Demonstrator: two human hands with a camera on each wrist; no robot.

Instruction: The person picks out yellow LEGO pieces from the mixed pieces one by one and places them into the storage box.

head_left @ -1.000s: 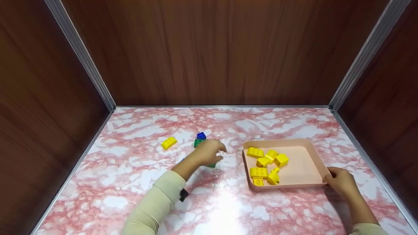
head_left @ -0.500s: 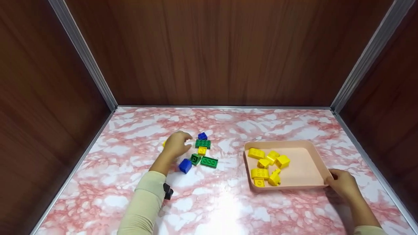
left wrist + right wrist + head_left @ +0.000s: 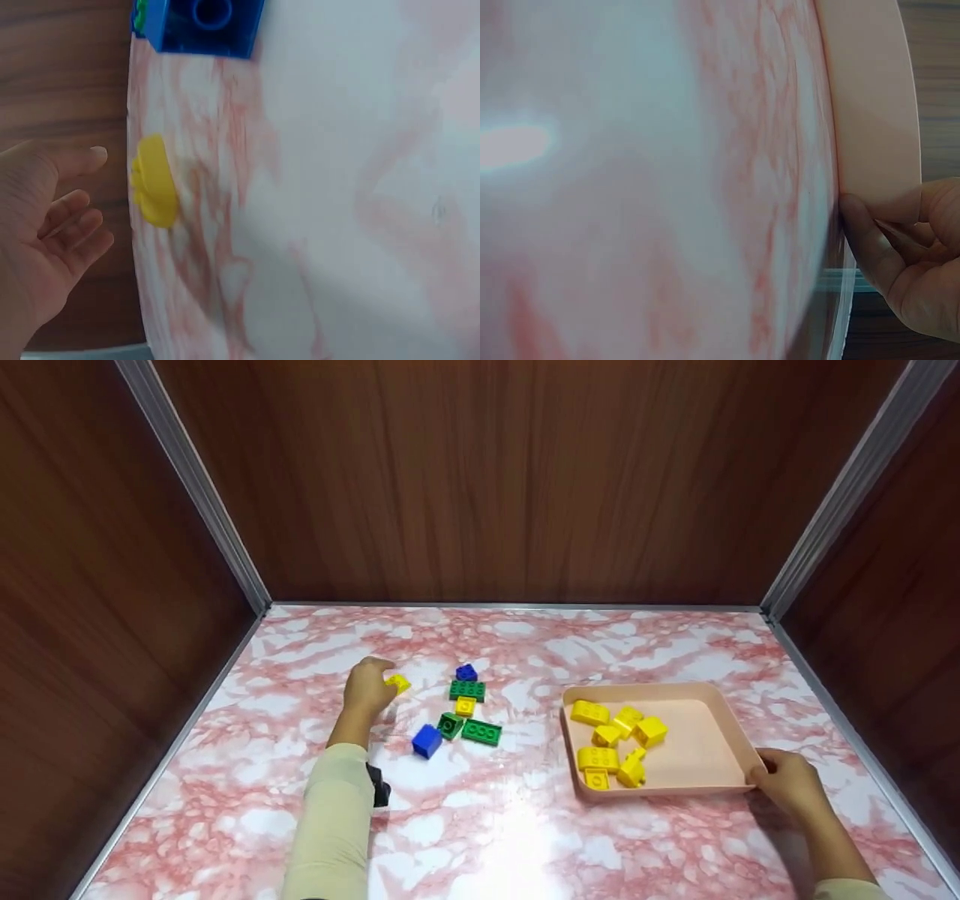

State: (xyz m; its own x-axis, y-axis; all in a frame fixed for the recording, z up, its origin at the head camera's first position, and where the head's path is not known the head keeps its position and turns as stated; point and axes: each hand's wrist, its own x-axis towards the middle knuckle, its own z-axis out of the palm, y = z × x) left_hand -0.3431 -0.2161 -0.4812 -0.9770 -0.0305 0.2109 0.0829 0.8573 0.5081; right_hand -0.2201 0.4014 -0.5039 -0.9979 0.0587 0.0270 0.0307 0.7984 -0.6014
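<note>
My left hand (image 3: 367, 690) hovers beside a yellow building block (image 3: 399, 683) at the left of the group. In the left wrist view its thumb and bent fingers are spread apart, and the yellow block (image 3: 154, 182) lies on the table without contact visible. My right hand (image 3: 791, 780) pinches the near right corner of a peach tray (image 3: 705, 791). The right wrist view shows thumb and fingers on either side of the tray's wall (image 3: 877, 112). Several yellow blocks (image 3: 598, 758) lie in the tray's left half.
Between left hand and tray lie a dark blue block (image 3: 466, 672), a green block (image 3: 467, 691), a small yellow block (image 3: 465, 706), a green sloped block (image 3: 450, 725), a flat green block (image 3: 481, 732) and a blue block (image 3: 427, 741). Brown wood-look panels (image 3: 510, 487) enclose the marbled table.
My left hand has moved left, from above the green blocks to beside the outlying yellow block, uncovering the group. The right hand keeps its grip on the tray corner.
</note>
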